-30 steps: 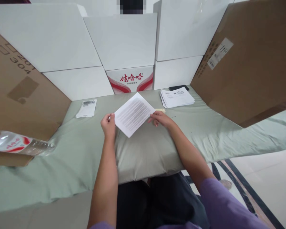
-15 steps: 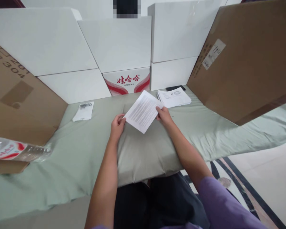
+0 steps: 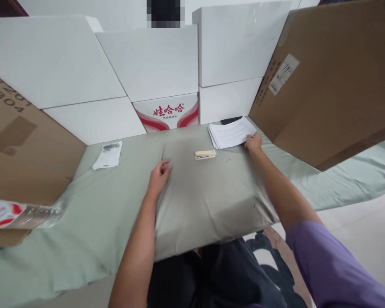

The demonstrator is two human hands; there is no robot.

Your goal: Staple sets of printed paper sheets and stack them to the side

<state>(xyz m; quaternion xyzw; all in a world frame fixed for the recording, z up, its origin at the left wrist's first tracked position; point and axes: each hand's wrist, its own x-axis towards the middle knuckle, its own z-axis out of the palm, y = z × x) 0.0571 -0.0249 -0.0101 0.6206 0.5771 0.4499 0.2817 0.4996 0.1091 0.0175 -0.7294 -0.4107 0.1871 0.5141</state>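
Observation:
My right hand is closed on the right edge of a printed sheet of paper, which lies over a stack of papers. To the left, my left hand rests on the cloth with its fingers loosely curled. A gap shows between its thumb and forefinger, and it holds nothing. A cream stapler lies between my hands, nearer the papers and touched by neither. Behind the stack, a flat black object is partly covered by the papers.
White boxes form a wall at the back. Brown cardboard boxes stand at the right and left. A clear plastic packet lies on the green cloth. A water bottle lies at the far left.
The sheet has gone from between both hands to the stack at the right, carried by my right hand. My left hand has let go of it. The stapler now shows.

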